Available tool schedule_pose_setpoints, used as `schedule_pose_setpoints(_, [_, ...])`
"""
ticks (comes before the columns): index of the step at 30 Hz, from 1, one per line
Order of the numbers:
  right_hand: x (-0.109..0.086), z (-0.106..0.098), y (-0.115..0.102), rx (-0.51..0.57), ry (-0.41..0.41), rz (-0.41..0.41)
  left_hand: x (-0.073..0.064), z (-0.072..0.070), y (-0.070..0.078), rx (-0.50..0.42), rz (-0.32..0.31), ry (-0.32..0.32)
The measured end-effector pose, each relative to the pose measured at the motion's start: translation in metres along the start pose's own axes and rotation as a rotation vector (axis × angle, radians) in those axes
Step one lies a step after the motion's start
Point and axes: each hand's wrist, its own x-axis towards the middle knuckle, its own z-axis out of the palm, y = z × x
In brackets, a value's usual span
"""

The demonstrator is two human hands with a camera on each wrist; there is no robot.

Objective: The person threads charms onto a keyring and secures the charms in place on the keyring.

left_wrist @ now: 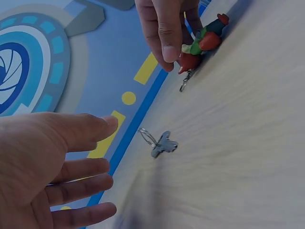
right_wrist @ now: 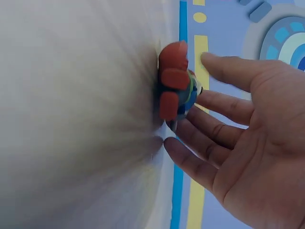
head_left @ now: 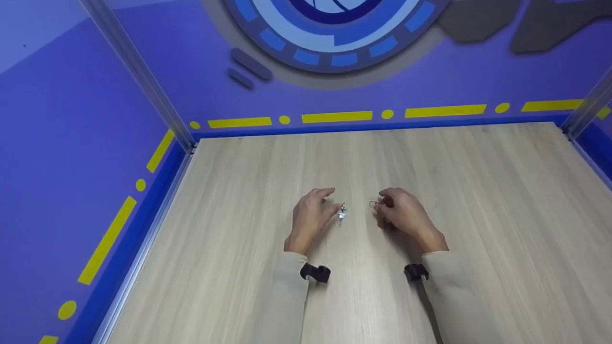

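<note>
A small bunch of silver keys (head_left: 342, 214) on a metal split ring (left_wrist: 147, 137) lies on the wooden table. My left hand (head_left: 310, 217) is beside them, fingers extended and nothing held; in the left wrist view its thumb points toward the ring across a gap. Under my right hand (head_left: 409, 216) lies a small figurine keychain in red, green and blue (right_wrist: 175, 81), its metal clasp (left_wrist: 185, 82) pointing toward the keys. In the right wrist view the thumb stands apart from the figurine, and the other fingers spread around its far side, fingertips right at it. The head view mostly hides the figurine.
The pale wood-grain tabletop (head_left: 229, 229) meets a blue back wall (head_left: 334, 102) with yellow marks and a blue left panel (head_left: 71, 143). A metal post (head_left: 138, 71) stands at the back left corner. Dark bands (head_left: 315, 273) sit on both wrists.
</note>
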Motion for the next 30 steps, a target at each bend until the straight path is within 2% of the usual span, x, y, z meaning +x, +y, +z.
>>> schedule_pose_setpoints(6, [0.002, 0.000, 0.002, 0.017, -0.008, 0.019, -0.001, 0.009, 0.002, 0.022, -0.010, 0.000])
schedule_pose_setpoints(12, [0.001, 0.000, 0.005, -0.029, -0.001, 0.024, -0.001, 0.018, 0.003, 0.018, -0.033, -0.005])
schedule_pose_setpoints(17, [0.002, 0.002, 0.007, -0.015, -0.028, 0.041, -0.003, 0.023, 0.003, 0.024, -0.050, -0.010])
schedule_pose_setpoints(21, [0.003, 0.003, 0.007, 0.020, -0.059, 0.056, -0.004, 0.026, 0.002, 0.021, -0.050, -0.005])
schedule_pose_setpoints(30, [0.001, 0.006, 0.006, 0.001, -0.065, 0.052, -0.005, 0.030, -0.003, 0.025, -0.028, 0.007])
